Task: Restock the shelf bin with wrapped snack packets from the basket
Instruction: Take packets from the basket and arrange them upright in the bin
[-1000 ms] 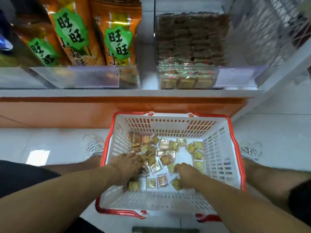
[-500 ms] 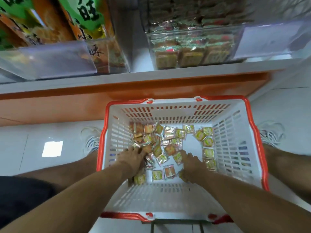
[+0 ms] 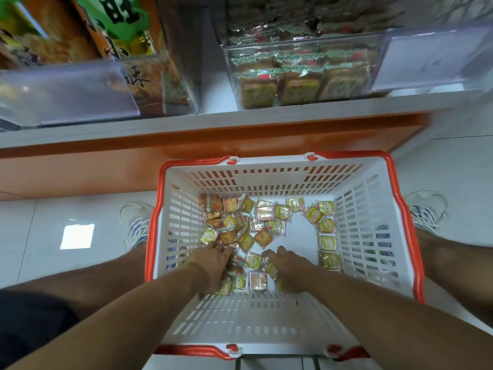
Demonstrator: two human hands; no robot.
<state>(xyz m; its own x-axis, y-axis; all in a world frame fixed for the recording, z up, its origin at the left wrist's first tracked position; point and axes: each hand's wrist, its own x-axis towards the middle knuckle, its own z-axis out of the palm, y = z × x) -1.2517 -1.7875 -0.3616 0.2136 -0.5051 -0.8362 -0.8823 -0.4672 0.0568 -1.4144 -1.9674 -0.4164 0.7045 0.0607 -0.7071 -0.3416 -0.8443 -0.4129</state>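
The step in hand looks like gathering: both hands are down inside the white basket (image 3: 266, 316) with the red rim, working among the wrapped snack packets (image 3: 240, 225) scattered over its floor. The left hand (image 3: 213, 265) lies near the basket's near-left corner, fingers curled down onto packets at the edge of the heap; whether it has closed on any I cannot tell, since the fingertips are hidden beneath the back of the hand. The right hand (image 3: 288, 268) sits just beside it toward the basket's middle, fingers bent over 1 or 2 packets, its grip equally unclear. The 2 hands are close but apart, with a few packets lying between them. Most packets cluster against the basket's far-left side, and a loose row runs along its right wall. The clear shelf bin (image 3: 301, 73), already part filled with similar packets, stands on the shelf above and beyond the basket's far rim. The next move, I judge, calls for closing on a handful and lifting it up over that rim into the bin's open top.
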